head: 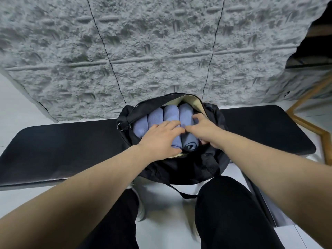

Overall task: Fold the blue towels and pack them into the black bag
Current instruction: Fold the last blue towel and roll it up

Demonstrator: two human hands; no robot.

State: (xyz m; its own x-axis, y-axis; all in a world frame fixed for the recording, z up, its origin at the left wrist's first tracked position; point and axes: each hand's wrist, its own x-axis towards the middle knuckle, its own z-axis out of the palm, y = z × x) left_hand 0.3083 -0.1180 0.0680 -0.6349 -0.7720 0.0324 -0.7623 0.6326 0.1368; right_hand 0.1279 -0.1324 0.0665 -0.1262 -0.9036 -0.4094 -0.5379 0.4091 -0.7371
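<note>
The black bag [186, 169] stands open on a black bench, its pale lining showing at the rim. Inside lie several rolled blue towels [170, 114] side by side. My left hand [159, 139] rests flat on the middle rolls with its fingers stretched toward the right. My right hand [203, 128] lies on the rightmost roll [186, 112], fingers bent over its top near the bag's right wall. The fingertips of both hands nearly meet. The near ends of two rolls show below my hands.
The black padded bench [62, 150] runs left and right under the bag. A grey textured wall panel [143, 51] rises behind it. A wooden frame [305, 123] stands at the right. My legs in black trousers [230, 212] are below, and the bag's strap [186, 194] hangs between them.
</note>
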